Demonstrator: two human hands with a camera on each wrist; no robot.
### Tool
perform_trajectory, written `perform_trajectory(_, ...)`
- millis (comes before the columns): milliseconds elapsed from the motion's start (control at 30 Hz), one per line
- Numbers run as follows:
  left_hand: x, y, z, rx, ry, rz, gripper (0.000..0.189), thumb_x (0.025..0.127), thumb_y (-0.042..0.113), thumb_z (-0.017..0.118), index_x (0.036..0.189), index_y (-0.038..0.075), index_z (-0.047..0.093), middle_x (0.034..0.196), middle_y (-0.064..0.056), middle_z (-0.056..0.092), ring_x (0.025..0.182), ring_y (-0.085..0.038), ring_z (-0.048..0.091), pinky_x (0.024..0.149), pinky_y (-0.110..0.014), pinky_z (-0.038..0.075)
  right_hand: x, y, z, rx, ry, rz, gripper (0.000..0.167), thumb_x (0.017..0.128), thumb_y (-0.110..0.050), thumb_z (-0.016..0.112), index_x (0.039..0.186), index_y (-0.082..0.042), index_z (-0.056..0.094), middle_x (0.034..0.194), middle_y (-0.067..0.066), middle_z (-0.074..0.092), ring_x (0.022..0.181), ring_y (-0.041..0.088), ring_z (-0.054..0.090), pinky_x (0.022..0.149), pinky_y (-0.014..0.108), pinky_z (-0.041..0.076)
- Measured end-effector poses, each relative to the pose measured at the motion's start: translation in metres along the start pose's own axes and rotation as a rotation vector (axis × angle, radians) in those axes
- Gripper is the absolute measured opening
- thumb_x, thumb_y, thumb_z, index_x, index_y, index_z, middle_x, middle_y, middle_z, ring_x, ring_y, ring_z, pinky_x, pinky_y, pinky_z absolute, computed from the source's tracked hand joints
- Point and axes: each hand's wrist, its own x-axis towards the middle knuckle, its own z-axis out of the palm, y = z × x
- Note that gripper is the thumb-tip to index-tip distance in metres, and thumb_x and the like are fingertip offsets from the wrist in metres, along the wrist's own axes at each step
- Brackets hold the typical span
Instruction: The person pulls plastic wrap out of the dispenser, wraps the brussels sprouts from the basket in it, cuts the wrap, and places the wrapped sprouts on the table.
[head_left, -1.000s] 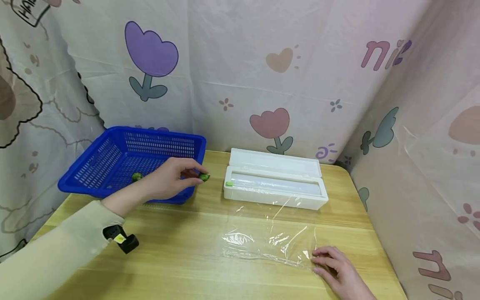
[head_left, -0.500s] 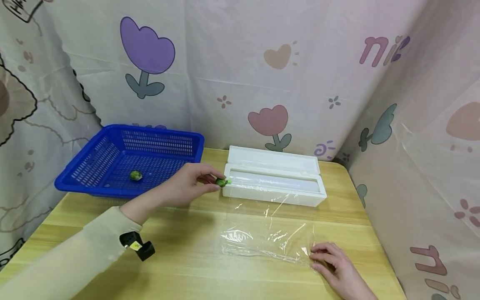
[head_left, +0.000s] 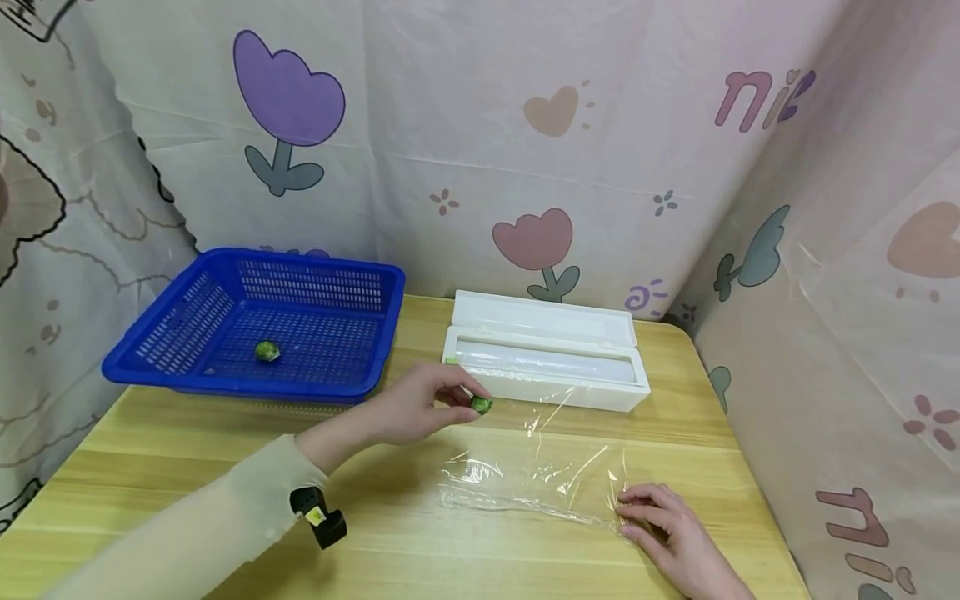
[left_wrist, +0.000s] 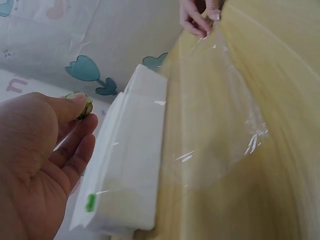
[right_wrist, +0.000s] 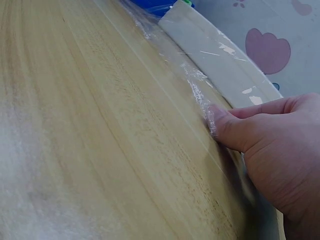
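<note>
My left hand (head_left: 427, 406) pinches a Brussels sprout (head_left: 481, 405) between thumb and fingertips, above the far left part of a sheet of cling film (head_left: 525, 467). In the left wrist view the sprout (left_wrist: 85, 106) is partly hidden by the thumb. The clear film stretches from a white dispenser box (head_left: 555, 390) toward me over the table. At its near right corner my right hand (head_left: 671, 533) pinches the film's bunched edge, which the right wrist view shows under the thumb (right_wrist: 225, 125). The box's lid stands raised, and a film roll (head_left: 543, 360) lies inside.
A blue perforated basket (head_left: 315, 387) stands at the back left with another Brussels sprout (head_left: 267, 351) in it. A green slider (head_left: 452, 361) sits at the box's left end. Printed curtains (head_left: 442, 125) hang behind and beside the wooden table (head_left: 390, 542).
The left hand has carried the sprout rightward and nearer, from beside the basket, past the box's left end, to above the film. The right hand stays at the film's corner.
</note>
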Motion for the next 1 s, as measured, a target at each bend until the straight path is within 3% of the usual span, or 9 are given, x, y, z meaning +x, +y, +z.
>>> perform_trajectory(467,0.012,-0.017,0.048,-0.114,-0.081,-0.044,0.024,0.095,-0.002,0.078,0.118,0.004,0.076,0.109,-0.002,0.073,0.093,-0.013,0.074,0.089,-0.031,0.060,-0.003,0.000,-0.001,0.004,-0.022,0.037,0.038,0.080,-0.005,0.091,0.113,-0.019,0.082,0.127,-0.007,0.066,0.113,0.012,0.059,0.099,0.007,0.039)
perform_trajectory(667,0.017,-0.025,0.070,-0.133,-0.111,-0.092,0.024,0.094,-0.002,0.079,0.116,0.006,0.076,0.112,0.000,0.075,0.093,-0.010,0.074,0.087,-0.028,0.060,-0.003,0.000,-0.001,0.007,-0.020,0.038,0.038,0.080,-0.005,0.092,0.114,-0.019,0.082,0.127,-0.007,0.066,0.113,0.013,0.059,0.099,0.007,0.040)
perform_trajectory(1000,0.021,-0.034,0.096,-0.165,-0.156,-0.107,0.022,0.090,-0.007,0.080,0.110,0.002,0.076,0.105,-0.002,0.074,0.089,-0.011,0.074,0.082,-0.026,0.060,-0.004,0.001,0.000,-0.011,-0.014,0.045,0.039,0.079,-0.006,0.093,0.113,-0.020,0.082,0.126,-0.009,0.066,0.113,0.013,0.059,0.100,0.007,0.038)
